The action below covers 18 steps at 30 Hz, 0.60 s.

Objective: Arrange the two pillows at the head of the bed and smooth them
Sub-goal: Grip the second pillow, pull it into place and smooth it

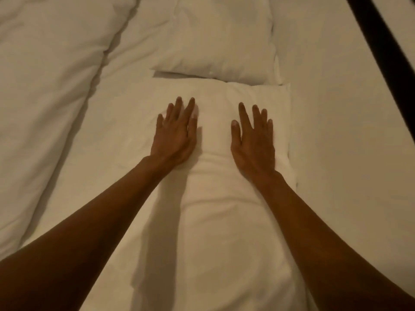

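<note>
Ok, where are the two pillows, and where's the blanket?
Near pillow point(213, 221), head view, on its creased middle between the two arms.
Far pillow point(215, 41), head view, on the middle of its top face.
Blanket point(49, 75), head view, on its puffy part left of the pillows.

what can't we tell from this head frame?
- Near pillow: lower end cut off by the bottom edge; parts hidden under left hand, right hand and the forearms.
- Far pillow: top cut off by the frame edge.
- Dark bar: blurred, unidentifiable.
</note>
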Each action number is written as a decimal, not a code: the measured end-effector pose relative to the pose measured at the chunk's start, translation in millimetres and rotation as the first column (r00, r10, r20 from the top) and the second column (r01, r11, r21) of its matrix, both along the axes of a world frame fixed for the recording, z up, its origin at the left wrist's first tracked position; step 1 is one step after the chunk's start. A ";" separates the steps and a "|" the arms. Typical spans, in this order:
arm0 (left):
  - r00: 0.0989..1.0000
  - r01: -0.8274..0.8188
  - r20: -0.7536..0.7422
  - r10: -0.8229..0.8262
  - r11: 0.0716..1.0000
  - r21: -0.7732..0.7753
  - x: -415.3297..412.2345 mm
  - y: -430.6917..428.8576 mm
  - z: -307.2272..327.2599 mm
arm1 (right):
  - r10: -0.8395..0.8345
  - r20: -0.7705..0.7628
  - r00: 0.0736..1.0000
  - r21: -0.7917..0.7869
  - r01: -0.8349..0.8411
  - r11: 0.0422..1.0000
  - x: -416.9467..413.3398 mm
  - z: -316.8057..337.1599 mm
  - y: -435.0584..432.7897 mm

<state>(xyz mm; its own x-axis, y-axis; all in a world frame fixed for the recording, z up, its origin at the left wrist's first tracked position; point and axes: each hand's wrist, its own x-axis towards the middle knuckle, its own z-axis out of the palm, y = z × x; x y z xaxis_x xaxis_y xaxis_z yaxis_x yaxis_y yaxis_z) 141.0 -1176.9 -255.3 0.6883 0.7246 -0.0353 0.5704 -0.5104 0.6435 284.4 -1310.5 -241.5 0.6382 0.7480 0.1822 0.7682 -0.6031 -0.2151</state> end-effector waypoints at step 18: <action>0.954 0.085 -0.282 -0.098 0.995 -0.060 -35.2 -21.6 -16.0 | -0.090 0.071 0.993 -0.211 0.103 0.972 -14.6 -27.0 -6.6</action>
